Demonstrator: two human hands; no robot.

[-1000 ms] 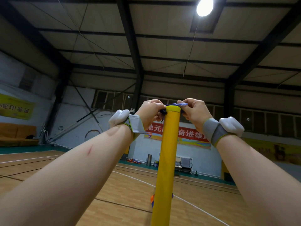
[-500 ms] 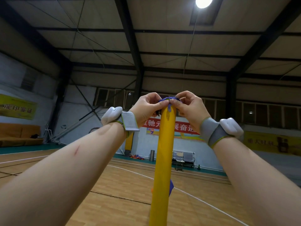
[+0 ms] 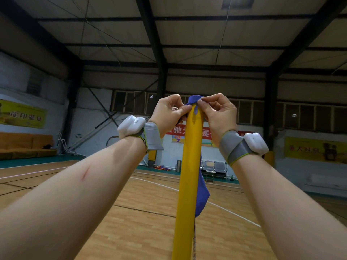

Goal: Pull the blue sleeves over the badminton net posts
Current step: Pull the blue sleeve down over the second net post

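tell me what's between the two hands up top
In the head view, the top of the yellow post, capped by the blue sleeve, which the left hand and right hand pinch from either side.

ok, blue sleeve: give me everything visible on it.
The blue sleeve looks like soft, limp fabric. Its upper end is bunched over the top of the yellow post, pinched there by the left hand and the right hand. The rest hangs down the post's right side, partly behind it, ending in a loose point.
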